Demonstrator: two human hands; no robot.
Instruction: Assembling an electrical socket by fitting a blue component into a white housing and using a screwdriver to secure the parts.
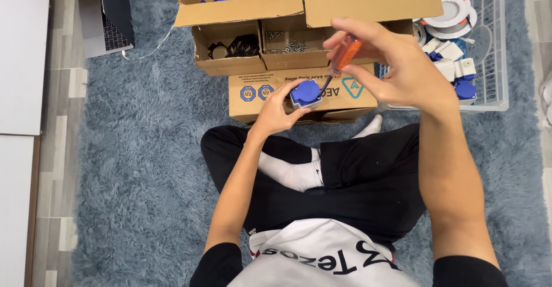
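Small blue socket unit (305,93) w/ grey base, held up over the lap, blue face tilted toward the camera. Orange-handled screwdriver (342,58) slants down-left, dark shaft tip meeting the socket's right edge (tip itself hard to see).

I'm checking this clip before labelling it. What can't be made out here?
- Head view: the screwdriver tip, too small where it meets the blue socket.
- The socket's underside, covered by the left hand.
- Contents of the small cardboard boxes, dark and too small.
- The laptop, cut off by the top edge.
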